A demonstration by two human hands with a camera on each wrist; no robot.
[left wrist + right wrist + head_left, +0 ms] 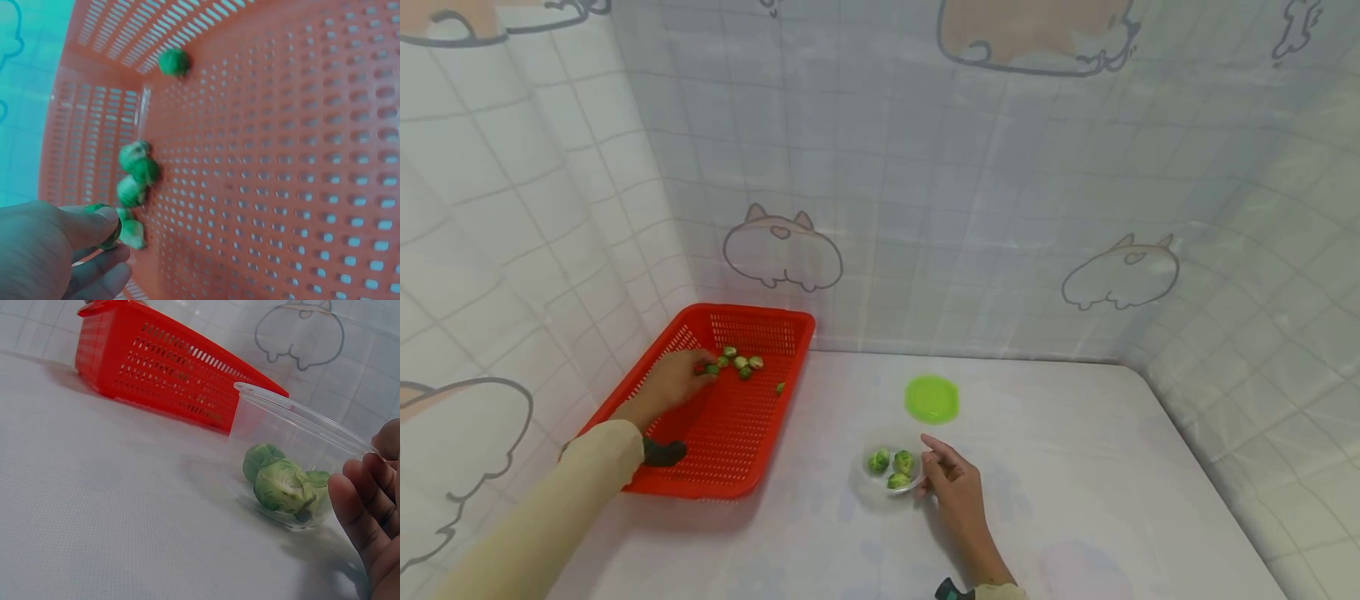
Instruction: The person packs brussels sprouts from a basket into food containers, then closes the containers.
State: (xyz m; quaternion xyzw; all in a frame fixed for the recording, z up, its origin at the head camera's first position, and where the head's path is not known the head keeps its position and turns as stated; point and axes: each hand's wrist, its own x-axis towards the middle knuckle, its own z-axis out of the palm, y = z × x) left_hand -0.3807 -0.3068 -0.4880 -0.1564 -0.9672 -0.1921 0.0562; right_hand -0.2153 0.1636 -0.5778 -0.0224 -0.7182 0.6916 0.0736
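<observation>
My left hand point(672, 379) reaches into the red perforated basket point(730, 429) and pinches a Brussels sprout point(112, 236) between thumb and fingers. Beside those fingers, several more Brussels sprouts point(132, 190) lie clustered by the basket's wall. One sprout point(174, 62) sits apart near a corner in the left wrist view. On the table, my right hand point(957, 492) holds the rim of a clear plastic bowl point(294, 415) at its right side, the index finger stretched out above. Three Brussels sprouts point(281, 484) rest at the bottom of this bowl.
A bright green round disc point(932, 399) lies flat on the white table point(1075, 458), behind the bowl. Patterned sheeting point(925, 208) hangs at the back and both sides, close to the basket on the left.
</observation>
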